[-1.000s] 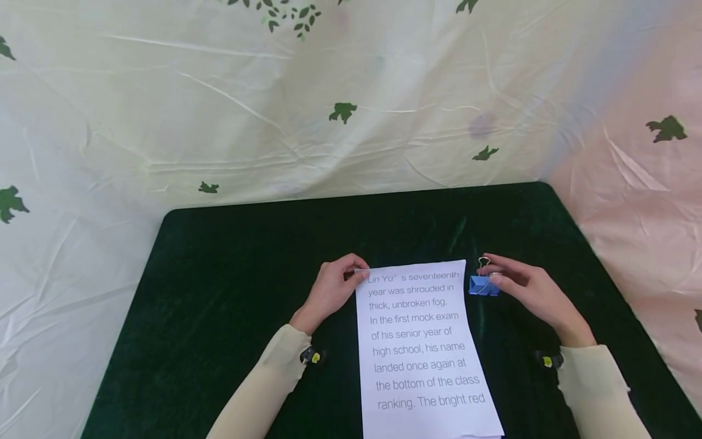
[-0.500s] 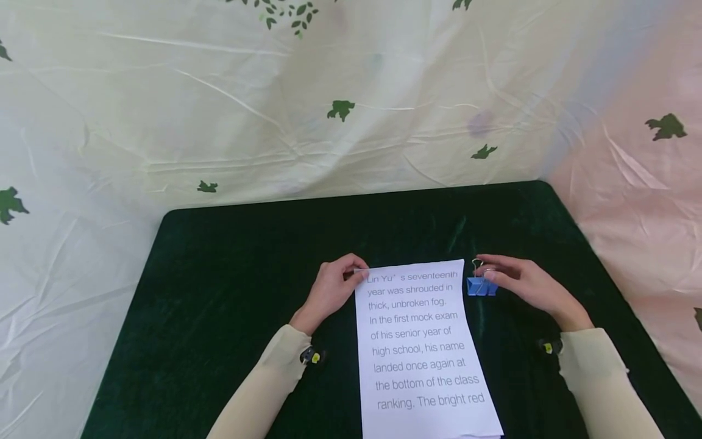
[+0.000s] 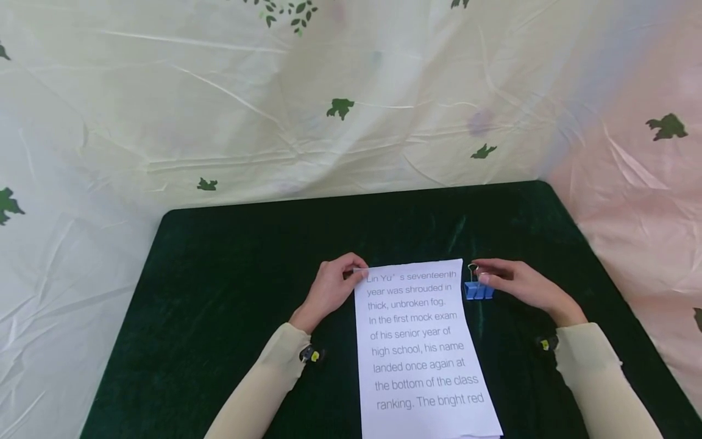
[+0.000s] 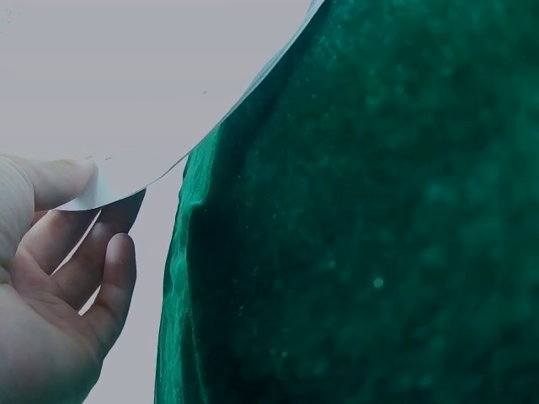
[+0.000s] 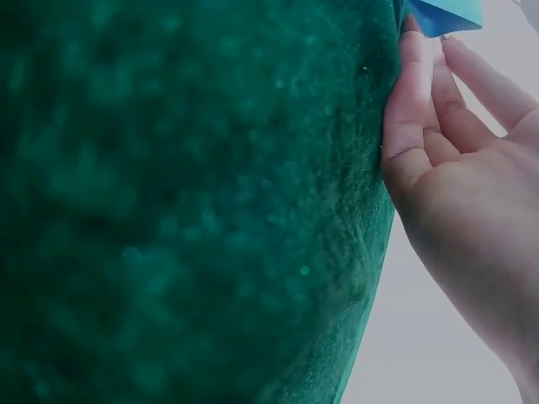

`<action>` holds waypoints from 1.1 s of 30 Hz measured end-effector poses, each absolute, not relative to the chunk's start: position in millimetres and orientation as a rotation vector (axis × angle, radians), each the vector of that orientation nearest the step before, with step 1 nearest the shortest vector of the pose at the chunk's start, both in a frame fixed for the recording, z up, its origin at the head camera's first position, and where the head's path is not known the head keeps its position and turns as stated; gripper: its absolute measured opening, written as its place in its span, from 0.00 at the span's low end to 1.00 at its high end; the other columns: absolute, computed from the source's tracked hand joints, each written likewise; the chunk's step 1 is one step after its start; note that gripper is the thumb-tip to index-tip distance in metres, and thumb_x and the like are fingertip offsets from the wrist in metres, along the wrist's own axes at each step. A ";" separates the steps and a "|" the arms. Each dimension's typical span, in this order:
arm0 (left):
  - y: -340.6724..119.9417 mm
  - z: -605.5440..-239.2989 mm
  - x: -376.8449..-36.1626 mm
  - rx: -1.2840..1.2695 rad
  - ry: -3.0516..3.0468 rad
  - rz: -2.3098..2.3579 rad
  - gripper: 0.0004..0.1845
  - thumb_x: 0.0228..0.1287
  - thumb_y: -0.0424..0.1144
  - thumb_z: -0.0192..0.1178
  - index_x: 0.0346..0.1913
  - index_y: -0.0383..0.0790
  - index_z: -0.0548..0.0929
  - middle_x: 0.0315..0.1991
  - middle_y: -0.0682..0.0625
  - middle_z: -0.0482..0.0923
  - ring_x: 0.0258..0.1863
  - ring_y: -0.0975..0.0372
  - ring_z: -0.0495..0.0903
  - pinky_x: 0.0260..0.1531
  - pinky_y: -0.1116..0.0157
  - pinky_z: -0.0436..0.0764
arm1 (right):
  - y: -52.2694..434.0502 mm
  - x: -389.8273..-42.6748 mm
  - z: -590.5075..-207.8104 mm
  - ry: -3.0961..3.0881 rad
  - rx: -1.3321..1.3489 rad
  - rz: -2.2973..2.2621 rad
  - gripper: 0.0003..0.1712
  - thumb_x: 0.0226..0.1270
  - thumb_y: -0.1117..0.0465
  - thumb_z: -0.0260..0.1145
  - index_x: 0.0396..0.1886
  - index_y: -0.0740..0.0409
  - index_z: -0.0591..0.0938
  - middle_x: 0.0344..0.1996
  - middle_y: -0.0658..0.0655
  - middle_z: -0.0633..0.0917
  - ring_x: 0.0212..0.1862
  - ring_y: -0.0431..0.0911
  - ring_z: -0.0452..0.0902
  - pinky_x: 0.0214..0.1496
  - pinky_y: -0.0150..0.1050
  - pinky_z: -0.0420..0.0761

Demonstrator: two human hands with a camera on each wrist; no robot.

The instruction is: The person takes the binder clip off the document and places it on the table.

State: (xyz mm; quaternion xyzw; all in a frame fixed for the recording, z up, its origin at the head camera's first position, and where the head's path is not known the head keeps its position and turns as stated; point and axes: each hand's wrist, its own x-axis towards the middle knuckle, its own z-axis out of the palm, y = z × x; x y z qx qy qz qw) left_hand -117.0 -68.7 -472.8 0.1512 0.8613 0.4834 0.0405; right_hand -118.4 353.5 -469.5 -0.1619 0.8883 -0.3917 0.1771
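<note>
My right hand (image 3: 521,283) is at the blue binder clip (image 3: 479,290), which sits on the dark green table (image 3: 230,274) just off the top right corner of the printed sheets (image 3: 422,341). My fingertips are on its wire handle and upper edge; from the right wrist view I see the fingers laid along the clip's blue body (image 5: 442,15), lightly bent, but I cannot tell whether they pinch it or only touch it. From that hand the clip lies at about nine o'clock, and the paper's corner lies a little further the same way, so clip and corner are near but apart. The clip's long axis runs three to nine o'clock, parallel to the top edge of the sheets, while the paper's long axis runs twelve to six towards me.

My left hand (image 3: 329,289) pinches the top left corner of the sheets between thumb and fingers, lifting it slightly off the cloth. It is well apart from the clip; my right hand is the nearer one.
</note>
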 end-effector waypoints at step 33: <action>-67.3 -469.6 -128.2 0.463 2.934 0.839 0.11 0.71 0.43 0.69 0.52 0.45 0.88 0.58 0.45 0.82 0.57 0.52 0.77 0.63 0.49 0.71 | 341.1 -102.0 -457.0 2.768 -0.350 -1.050 0.31 0.81 0.48 0.60 0.74 0.59 0.71 0.69 0.65 0.73 0.62 0.61 0.74 0.61 0.38 0.75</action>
